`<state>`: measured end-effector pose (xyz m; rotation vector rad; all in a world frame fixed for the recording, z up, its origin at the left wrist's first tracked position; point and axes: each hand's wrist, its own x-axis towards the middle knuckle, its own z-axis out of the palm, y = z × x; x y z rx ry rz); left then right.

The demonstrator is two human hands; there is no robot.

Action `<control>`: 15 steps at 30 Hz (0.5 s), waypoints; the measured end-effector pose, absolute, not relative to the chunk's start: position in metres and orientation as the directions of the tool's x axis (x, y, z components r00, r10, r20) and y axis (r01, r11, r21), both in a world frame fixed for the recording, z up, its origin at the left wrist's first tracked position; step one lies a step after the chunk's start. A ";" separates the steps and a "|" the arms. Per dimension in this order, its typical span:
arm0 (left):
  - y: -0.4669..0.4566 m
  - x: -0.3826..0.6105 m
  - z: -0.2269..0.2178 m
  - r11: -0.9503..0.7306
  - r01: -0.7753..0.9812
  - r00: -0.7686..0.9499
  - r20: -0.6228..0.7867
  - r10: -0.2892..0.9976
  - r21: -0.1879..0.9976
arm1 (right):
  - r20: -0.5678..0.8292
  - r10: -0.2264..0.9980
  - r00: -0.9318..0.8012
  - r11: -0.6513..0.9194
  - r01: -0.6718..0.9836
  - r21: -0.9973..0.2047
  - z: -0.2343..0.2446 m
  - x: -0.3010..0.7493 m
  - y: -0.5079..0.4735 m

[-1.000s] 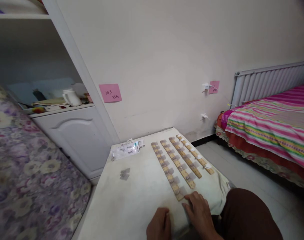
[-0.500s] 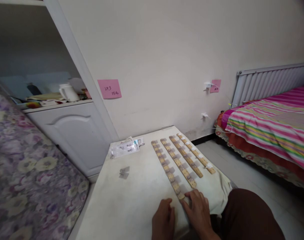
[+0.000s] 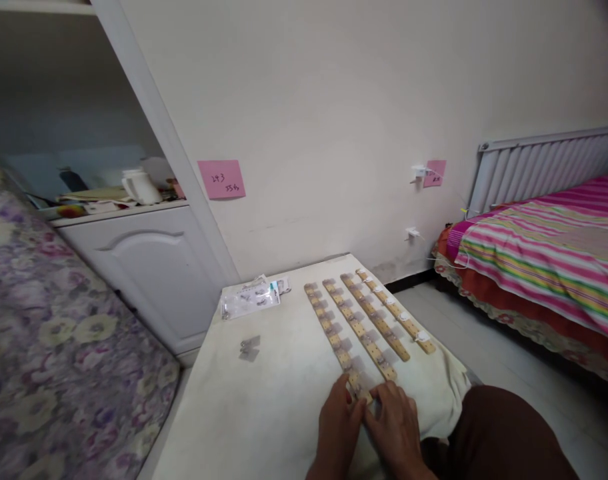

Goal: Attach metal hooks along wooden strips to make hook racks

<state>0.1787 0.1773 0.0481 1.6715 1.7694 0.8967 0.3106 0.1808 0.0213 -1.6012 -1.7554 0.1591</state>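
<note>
Several long wooden strips (image 3: 367, 320) with small metal and white pieces on them lie side by side on a white cloth-covered table (image 3: 264, 413). My left hand (image 3: 339, 427) and my right hand (image 3: 397, 427) rest at the near end of the leftmost strip (image 3: 334, 337), fingertips touching it from either side. Both hands lie flat with fingers stretched out and hold nothing.
Clear plastic packets (image 3: 251, 298) and a small metal part (image 3: 249, 347) lie on the table's far left. A floral mattress (image 3: 59, 333) is at left, a white cabinet (image 3: 144, 267) behind it, a striped bed (image 3: 544, 253) at right. My brown-clad knee (image 3: 499, 433) is beside the table.
Both hands have slid forward along the table to the near end of the leftmost strip, the left hand moving furthest and closing the gap to the right hand.
</note>
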 end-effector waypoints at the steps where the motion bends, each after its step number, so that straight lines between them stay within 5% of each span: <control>1: 0.178 0.180 0.048 0.016 0.626 -0.095 0.055 0.994 0.780 | 0.431 0.901 0.056 0.213 0.807 -0.551 0.021 0.310 0.181; 15: 0.183 0.195 0.065 0.141 0.336 -0.233 -0.063 0.970 0.931 | 0.083 0.988 0.131 0.023 0.409 -0.912 0.032 0.305 0.188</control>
